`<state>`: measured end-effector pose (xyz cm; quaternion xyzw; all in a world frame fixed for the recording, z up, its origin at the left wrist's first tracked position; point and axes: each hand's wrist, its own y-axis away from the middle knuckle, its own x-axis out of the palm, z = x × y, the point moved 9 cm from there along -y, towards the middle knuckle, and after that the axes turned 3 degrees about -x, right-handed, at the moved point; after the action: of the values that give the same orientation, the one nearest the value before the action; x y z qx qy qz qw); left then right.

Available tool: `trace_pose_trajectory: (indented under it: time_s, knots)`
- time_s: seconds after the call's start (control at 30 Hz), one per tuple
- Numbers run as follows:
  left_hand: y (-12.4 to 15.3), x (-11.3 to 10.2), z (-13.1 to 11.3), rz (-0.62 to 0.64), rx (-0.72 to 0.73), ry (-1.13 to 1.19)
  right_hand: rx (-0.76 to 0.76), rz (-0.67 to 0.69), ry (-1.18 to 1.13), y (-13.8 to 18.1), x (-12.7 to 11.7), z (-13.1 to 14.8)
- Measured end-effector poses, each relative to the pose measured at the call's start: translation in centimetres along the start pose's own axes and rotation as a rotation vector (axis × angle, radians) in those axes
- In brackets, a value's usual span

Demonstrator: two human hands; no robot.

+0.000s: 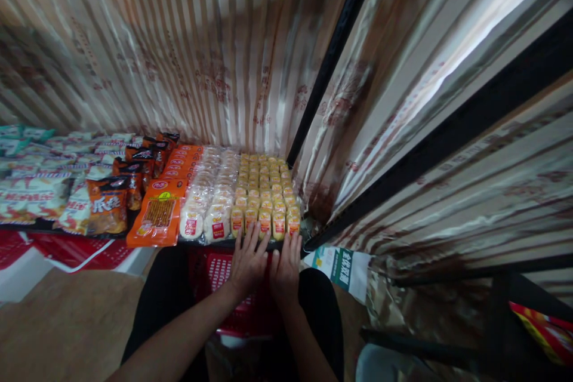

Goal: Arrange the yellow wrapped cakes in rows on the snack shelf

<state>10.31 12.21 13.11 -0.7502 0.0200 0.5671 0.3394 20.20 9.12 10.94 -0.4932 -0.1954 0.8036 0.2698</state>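
Observation:
Rows of small yellow packaged cakes point(265, 191) stand at the right end of a dark shelf. My left hand point(249, 259) lies with fingers spread against the front packs of these rows. Beside it, my right hand point(285, 265) rests its outstretched fingers on the front packs at the right corner. Neither hand is gripping anything. Left of the yellow cakes are two rows of white round packaged cakes point(218, 215) in clear wrap, then orange flat snack bags point(159, 212) showing brown sticks.
Brown-and-orange bags point(107, 206) and white snack bags point(36, 197) fill the shelf's left part. A red basket point(219, 268) sits below, between my knees. Black posts point(331, 59) and striped sheeting point(224, 42) stand behind and right. A printed white-green bag point(342, 268) lies lower right.

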Motion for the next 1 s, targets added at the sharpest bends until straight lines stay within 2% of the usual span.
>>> trace_pose_trajectory:
  time_s: [0.3,0.43,0.63,1.0]
  knots:
    - [2.0,-0.5,0.9,0.025,-0.104,0.022,-0.027,0.061,0.052,0.6,0.3,1.3]
    - [1.8,-0.8,1.6,0.022,-0.132,0.032,-0.041,0.087,0.081,0.4,0.6,1.7]
    - [1.0,-0.6,2.5,0.032,-0.107,0.044,-0.089,0.077,0.093,0.4,0.8,2.1]
    - [1.2,-0.3,2.1,0.086,-0.072,0.007,-0.025,0.097,0.093,-0.9,0.2,1.4]
